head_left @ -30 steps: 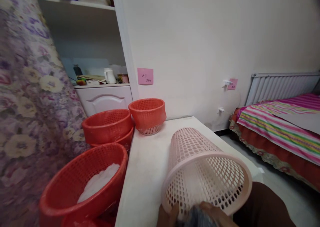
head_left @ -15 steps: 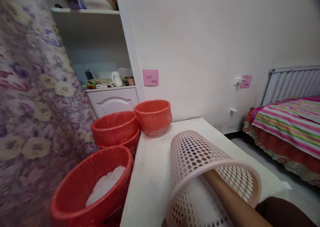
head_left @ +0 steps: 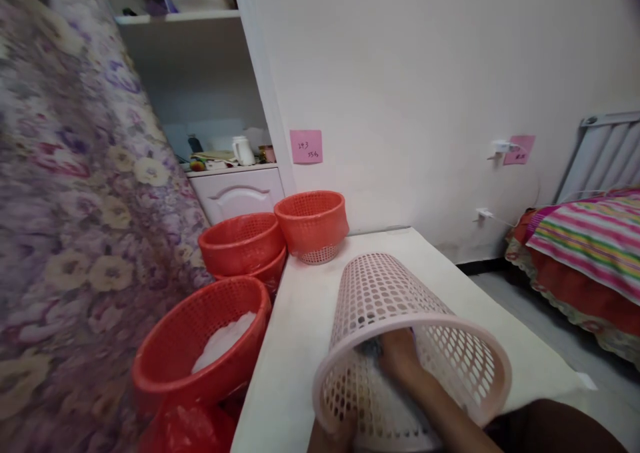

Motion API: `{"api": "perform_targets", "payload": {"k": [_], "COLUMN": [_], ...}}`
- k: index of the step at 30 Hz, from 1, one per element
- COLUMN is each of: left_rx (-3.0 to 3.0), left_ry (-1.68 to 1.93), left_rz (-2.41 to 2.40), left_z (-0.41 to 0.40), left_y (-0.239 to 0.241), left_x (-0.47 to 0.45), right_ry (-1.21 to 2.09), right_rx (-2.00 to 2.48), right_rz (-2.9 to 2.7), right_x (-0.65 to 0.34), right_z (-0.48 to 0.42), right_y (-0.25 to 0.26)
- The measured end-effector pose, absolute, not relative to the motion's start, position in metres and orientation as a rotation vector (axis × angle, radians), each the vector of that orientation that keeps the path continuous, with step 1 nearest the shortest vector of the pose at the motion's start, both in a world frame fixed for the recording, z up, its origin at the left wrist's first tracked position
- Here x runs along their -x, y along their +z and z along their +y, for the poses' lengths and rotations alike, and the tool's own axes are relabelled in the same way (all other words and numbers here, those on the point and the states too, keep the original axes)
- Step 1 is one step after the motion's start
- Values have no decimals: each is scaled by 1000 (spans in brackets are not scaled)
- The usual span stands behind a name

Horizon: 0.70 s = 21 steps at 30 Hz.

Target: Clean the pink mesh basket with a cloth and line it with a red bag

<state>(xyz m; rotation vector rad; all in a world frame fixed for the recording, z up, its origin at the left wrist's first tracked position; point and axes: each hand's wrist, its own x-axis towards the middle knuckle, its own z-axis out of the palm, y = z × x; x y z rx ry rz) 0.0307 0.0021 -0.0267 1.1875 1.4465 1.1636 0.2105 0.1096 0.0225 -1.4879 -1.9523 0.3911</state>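
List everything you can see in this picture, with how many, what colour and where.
pink basket: one, pale pink, lying on its side on the table.
table: one, white, centre.
orange basket: one, orange-red, back edge of the table.
red baskets: two stacked, red, left of the table.
front red basket: one, red, holds something white, lower left.
floral cloth: one, purple, left.
sticky notes: two, pink, on the wall.
cupboard: one, white, back left.
bed: one, striped cover, right.
left hand: at the pink basket's rim, bottom edge.
right hand: inside the pink basket, on something dark.
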Motion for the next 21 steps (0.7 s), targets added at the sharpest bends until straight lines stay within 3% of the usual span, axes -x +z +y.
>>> {"api": "perform_targets", "payload": {"k": [8,16,21], "left_rx": [-1206,-1144,-1368], "left_ry": [1200,1290,1267], "left_rz": [1402,1557,1627], "left_z": [-7,-19,-29], "left_y": [4,21,34], "left_x": [-40,-41,-54], "right_ry": [501,828,940], "right_rx": [1465,1247,1026], "right_rz": [-2330,-2348,-2053], "right_x": [-236,-249,-274], "right_z": [18,35,43], "right_y": [1,-25,-23]}}
